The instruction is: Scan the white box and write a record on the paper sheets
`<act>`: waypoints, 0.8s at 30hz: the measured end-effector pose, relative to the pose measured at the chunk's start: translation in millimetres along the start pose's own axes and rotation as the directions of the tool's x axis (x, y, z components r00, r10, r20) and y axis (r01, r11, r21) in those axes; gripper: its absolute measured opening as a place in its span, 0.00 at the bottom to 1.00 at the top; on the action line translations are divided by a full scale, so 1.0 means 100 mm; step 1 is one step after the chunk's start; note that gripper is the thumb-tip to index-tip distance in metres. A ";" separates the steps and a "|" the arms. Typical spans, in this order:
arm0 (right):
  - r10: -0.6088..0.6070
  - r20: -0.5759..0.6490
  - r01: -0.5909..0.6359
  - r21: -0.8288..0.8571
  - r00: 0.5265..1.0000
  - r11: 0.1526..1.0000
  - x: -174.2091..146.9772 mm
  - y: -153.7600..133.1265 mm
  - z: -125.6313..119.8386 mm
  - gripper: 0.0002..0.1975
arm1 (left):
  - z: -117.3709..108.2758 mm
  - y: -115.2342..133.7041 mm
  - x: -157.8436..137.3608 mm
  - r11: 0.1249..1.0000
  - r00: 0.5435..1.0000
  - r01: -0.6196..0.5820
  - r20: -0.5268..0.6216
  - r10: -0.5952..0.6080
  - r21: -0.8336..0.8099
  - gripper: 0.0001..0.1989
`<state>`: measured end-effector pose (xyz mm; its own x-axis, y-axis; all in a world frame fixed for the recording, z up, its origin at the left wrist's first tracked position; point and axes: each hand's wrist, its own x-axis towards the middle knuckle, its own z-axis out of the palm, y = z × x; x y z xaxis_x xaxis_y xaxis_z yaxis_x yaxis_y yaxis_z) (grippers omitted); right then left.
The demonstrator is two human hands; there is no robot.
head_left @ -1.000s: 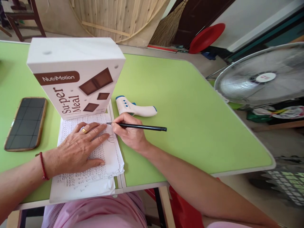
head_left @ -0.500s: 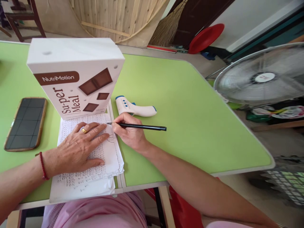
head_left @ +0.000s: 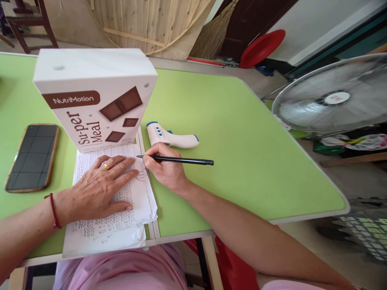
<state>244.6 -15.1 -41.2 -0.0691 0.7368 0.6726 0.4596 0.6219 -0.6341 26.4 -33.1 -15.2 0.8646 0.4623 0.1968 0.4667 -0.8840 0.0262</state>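
Right hand in play, fingers closed round the pen, its tip at the upper right of the paper! Whether it's touching, you can't tell. The left hand lies flat on the paper, fingers loosely spread, gripping nothing. Here's the danger: those sheets look loose and uneven, so a lifted palm could let them skid and spoil the line. The box stands upright at the far edge; a shove might topple it. The thermometer, just beyond the right knuckles, risks a knock.
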 end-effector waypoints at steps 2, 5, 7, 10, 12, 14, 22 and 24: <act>0.004 -0.006 -0.004 -0.012 1.000 1.000 0.01 -0.01 0.00 0.07 | 0.00 0.00 0.00 1.000 1.000 -0.001 -0.003 0.001 -0.008 0.30; 0.010 -0.015 -0.011 -0.033 1.000 0.999 0.01 -0.01 -0.01 0.06 | 0.00 0.00 0.00 1.000 1.000 -0.004 -0.006 0.004 -0.012 0.30; 0.010 -0.017 -0.011 -0.038 1.000 0.999 0.01 -0.01 0.00 0.06 | 0.01 0.00 0.00 1.000 1.000 -0.004 -0.008 0.004 -0.010 0.30; 0.009 -0.010 -0.009 -0.032 1.000 0.999 0.00 -0.01 0.00 0.06 | 0.01 -0.01 -0.01 1.000 1.000 -0.005 -0.013 0.005 -0.002 0.31; 0.018 0.000 -0.018 -0.034 1.000 0.999 0.00 -0.01 0.00 0.06 | 0.01 -0.01 -0.01 1.000 1.000 -0.007 -0.016 0.007 -0.001 0.31; 0.031 0.011 -0.031 -0.037 0.999 0.999 0.00 -0.01 0.00 0.07 | 0.01 -0.01 -0.01 1.000 1.000 -0.008 -0.018 0.008 -0.006 0.30; 0.036 0.006 -0.036 -0.017 0.999 0.999 0.00 -0.02 0.00 0.06 | 0.02 -0.02 -0.01 1.000 1.000 -0.012 -0.024 0.012 0.008 0.31; 0.039 -0.020 -0.039 -0.007 0.999 0.999 0.00 -0.02 0.00 0.06 | 0.02 -0.02 -0.01 1.000 1.000 -0.014 -0.020 0.014 0.011 0.31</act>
<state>243.4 -16.2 -39.5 -0.0333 0.7552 0.6546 0.4685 0.5904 -0.6572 24.9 -31.8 -17.3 0.8672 0.4482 0.2167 0.4567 -0.8895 0.0124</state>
